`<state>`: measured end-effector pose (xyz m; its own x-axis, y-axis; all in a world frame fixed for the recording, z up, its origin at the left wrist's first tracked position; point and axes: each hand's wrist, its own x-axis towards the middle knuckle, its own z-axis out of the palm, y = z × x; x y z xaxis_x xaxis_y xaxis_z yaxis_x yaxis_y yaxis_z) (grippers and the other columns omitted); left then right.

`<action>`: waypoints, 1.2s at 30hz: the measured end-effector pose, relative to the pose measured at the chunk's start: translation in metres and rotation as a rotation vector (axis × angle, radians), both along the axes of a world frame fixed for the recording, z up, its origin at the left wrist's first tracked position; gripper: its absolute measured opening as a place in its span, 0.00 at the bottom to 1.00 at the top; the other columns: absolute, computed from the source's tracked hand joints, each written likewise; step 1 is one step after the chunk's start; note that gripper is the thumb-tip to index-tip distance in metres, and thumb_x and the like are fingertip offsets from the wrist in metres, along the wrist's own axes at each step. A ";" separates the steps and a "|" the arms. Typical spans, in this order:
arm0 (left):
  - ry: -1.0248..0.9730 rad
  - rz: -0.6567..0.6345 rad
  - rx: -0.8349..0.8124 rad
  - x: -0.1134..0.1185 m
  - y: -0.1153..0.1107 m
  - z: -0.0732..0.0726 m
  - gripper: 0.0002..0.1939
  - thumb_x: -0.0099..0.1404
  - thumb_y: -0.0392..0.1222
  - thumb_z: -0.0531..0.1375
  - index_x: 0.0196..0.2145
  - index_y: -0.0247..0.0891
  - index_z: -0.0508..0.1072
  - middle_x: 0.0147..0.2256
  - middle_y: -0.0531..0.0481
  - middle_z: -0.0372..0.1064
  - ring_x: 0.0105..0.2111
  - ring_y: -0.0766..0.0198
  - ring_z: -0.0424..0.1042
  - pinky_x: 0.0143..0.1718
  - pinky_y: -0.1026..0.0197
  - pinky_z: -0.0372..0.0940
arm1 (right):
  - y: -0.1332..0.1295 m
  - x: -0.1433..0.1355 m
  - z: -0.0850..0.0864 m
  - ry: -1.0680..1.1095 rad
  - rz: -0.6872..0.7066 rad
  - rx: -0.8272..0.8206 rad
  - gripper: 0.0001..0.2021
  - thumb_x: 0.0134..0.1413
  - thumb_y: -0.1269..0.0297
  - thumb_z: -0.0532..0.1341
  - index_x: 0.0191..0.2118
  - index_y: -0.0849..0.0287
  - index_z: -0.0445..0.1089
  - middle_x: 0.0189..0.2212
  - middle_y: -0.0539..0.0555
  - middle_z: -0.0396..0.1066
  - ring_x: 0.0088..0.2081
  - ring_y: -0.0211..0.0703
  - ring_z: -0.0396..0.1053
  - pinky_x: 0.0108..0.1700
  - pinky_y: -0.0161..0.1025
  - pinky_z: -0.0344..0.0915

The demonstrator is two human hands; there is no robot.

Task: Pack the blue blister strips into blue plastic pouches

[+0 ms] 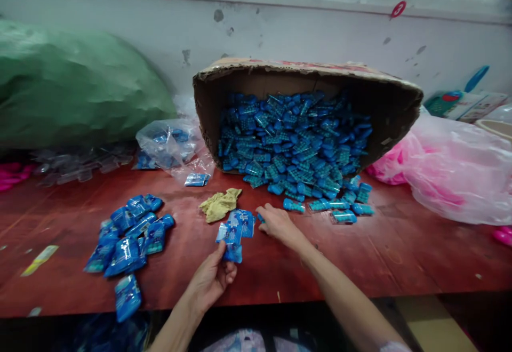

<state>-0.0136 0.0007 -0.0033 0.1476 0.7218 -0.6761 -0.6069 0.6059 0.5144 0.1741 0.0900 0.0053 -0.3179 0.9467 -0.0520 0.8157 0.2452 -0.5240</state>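
Now your left hand [224, 256] pinches a glossy, printed blue packet [234, 253]; ahead-right of it, your right hand [261, 220] pinches a small blue piece [261, 217]. Beyond both, an open cardboard box [400, 98] holds blue-capped clear tubes [294, 144].

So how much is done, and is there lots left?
The filled blue packets heaped on the left look done. The left hand holds a blue card or packet; the right hand pinches a small blue thing, mostly hidden. Lots seems left: the box holds a big heap of blue pieces.
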 end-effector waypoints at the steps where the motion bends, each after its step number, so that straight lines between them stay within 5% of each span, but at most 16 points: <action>1: -0.015 0.004 -0.008 0.000 -0.001 0.001 0.12 0.58 0.47 0.56 0.25 0.37 0.62 0.12 0.56 0.60 0.11 0.71 0.59 0.12 0.70 0.51 | 0.001 0.001 0.000 0.047 -0.018 0.001 0.13 0.42 0.70 0.61 0.38 0.57 0.67 0.34 0.53 0.67 0.37 0.45 0.66 0.38 0.38 0.58; 4: -0.039 0.009 -0.021 0.001 -0.003 0.001 0.13 0.57 0.48 0.56 0.23 0.37 0.62 0.11 0.56 0.59 0.11 0.71 0.58 0.12 0.70 0.51 | -0.003 0.006 0.005 0.185 -0.081 0.013 0.09 0.53 0.64 0.52 0.40 0.57 0.64 0.34 0.53 0.68 0.36 0.42 0.66 0.37 0.36 0.61; 7: -0.041 0.002 0.004 0.002 -0.003 -0.004 0.13 0.56 0.48 0.57 0.23 0.36 0.62 0.11 0.55 0.60 0.12 0.71 0.59 0.12 0.70 0.52 | -0.020 0.004 0.012 0.438 -0.171 -0.091 0.12 0.56 0.61 0.46 0.41 0.57 0.62 0.23 0.48 0.66 0.25 0.37 0.66 0.25 0.33 0.62; 11: 0.009 0.018 0.033 0.002 0.000 -0.010 0.14 0.54 0.48 0.59 0.23 0.36 0.63 0.12 0.55 0.62 0.13 0.70 0.61 0.13 0.69 0.53 | -0.047 -0.007 0.022 1.095 -0.351 -0.440 0.15 0.49 0.56 0.55 0.41 0.58 0.61 0.17 0.42 0.59 0.14 0.32 0.58 0.13 0.31 0.60; 13: 0.054 0.018 0.037 0.002 0.000 -0.010 0.14 0.53 0.49 0.59 0.23 0.36 0.63 0.12 0.54 0.63 0.13 0.69 0.62 0.13 0.69 0.53 | -0.054 -0.012 0.027 1.230 -0.376 -0.525 0.18 0.45 0.56 0.59 0.42 0.58 0.62 0.19 0.43 0.62 0.14 0.32 0.60 0.14 0.32 0.64; 18: 0.154 -0.012 0.130 0.001 -0.001 -0.008 0.17 0.52 0.52 0.60 0.22 0.34 0.64 0.12 0.52 0.64 0.13 0.68 0.63 0.13 0.69 0.54 | -0.060 -0.016 0.031 1.252 -0.377 -0.619 0.20 0.43 0.57 0.61 0.42 0.61 0.64 0.17 0.44 0.63 0.15 0.33 0.64 0.14 0.32 0.66; 29: 0.285 0.060 0.307 -0.004 -0.001 -0.007 0.19 0.49 0.54 0.60 0.20 0.33 0.68 0.13 0.51 0.66 0.15 0.68 0.64 0.17 0.66 0.60 | -0.075 -0.020 0.029 1.283 -0.391 -0.532 0.17 0.44 0.59 0.62 0.40 0.60 0.61 0.26 0.48 0.68 0.20 0.37 0.70 0.15 0.29 0.67; 36: 0.195 0.146 0.194 0.000 -0.001 -0.003 0.18 0.48 0.53 0.61 0.19 0.34 0.66 0.12 0.52 0.64 0.16 0.65 0.67 0.17 0.66 0.62 | -0.083 -0.028 0.026 1.334 -0.483 -0.375 0.17 0.46 0.58 0.62 0.41 0.57 0.59 0.29 0.48 0.67 0.23 0.38 0.71 0.17 0.31 0.69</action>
<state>-0.0140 -0.0005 -0.0061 -0.0861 0.8441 -0.5292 -0.5589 0.3988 0.7271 0.1462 0.0068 0.0313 0.0101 0.9704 -0.2412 -0.3524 -0.2223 -0.9091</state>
